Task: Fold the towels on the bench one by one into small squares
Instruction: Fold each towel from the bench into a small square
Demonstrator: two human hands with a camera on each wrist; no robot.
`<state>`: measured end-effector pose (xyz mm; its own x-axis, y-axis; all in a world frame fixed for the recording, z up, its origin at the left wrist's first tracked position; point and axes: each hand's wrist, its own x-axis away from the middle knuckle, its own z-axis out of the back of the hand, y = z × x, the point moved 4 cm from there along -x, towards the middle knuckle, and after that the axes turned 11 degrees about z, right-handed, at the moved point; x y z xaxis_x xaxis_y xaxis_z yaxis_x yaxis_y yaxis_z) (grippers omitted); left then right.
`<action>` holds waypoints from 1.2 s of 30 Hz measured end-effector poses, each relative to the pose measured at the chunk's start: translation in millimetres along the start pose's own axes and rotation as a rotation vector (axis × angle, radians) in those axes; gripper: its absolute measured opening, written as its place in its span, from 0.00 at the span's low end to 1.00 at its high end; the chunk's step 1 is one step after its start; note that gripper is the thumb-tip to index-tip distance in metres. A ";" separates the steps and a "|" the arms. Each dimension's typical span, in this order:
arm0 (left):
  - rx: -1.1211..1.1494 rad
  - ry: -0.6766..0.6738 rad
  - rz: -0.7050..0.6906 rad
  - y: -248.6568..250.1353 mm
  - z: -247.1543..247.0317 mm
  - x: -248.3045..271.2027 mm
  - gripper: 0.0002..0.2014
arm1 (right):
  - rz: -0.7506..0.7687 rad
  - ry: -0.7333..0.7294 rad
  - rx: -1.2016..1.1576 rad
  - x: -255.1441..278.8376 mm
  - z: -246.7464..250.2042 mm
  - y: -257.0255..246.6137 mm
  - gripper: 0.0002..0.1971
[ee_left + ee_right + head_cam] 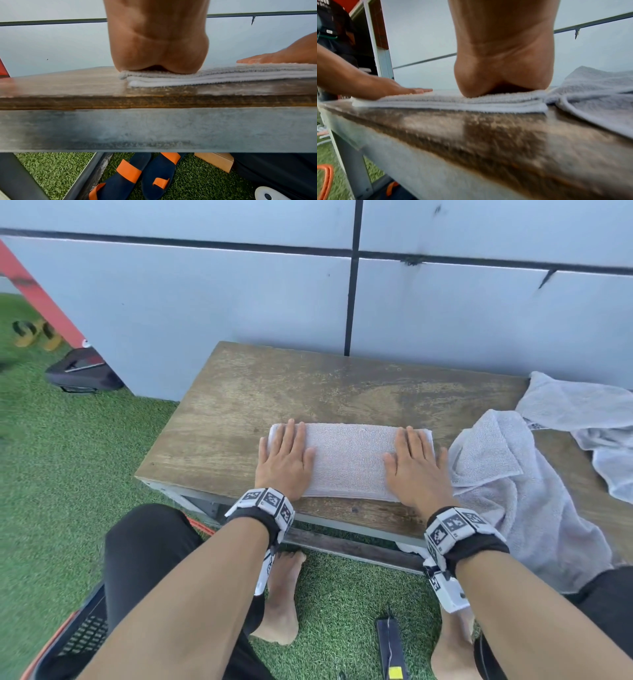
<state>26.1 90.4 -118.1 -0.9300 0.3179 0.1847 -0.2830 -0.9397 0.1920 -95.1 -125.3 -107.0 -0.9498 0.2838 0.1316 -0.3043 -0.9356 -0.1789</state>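
We have both palms flat on the folded white towel [349,462], which lies as a long strip on the wooden bench [274,385] right in front of us: our left hand [286,460] covers its left end and our right hand [416,465] its right end, fingers straight and together, gripping nothing. We press like this, we judge, to flatten the stacked layers, which show along the near edge in the wrist views, so the strip holds its creases before one end goes over the other to make a square. Just beyond our right hand the loose towels [513,474] lie heaped, the nearest touching the strip's end or perhaps overlapping it; the blur leaves that unclear. They wait there within easy reach for their turn.
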 end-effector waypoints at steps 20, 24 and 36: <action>0.117 -0.009 0.209 8.5 26.6 66.8 0.24 | 0.171 -0.056 -0.211 53.0 9.9 -30.3 0.37; 0.266 -0.117 0.185 3.0 17.6 80.8 0.25 | 0.179 -0.118 -0.265 62.4 5.7 -30.8 0.42; 0.138 -0.266 0.027 7.0 12.2 107.5 0.51 | 0.170 -0.179 -0.136 94.6 -11.9 -30.0 0.51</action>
<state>-73.1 119.6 -85.2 -0.8373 0.3320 0.4343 -0.2073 -0.9280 0.3097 -176.7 -67.9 -100.8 -0.9639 0.0725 0.2563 -0.1602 -0.9265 -0.3404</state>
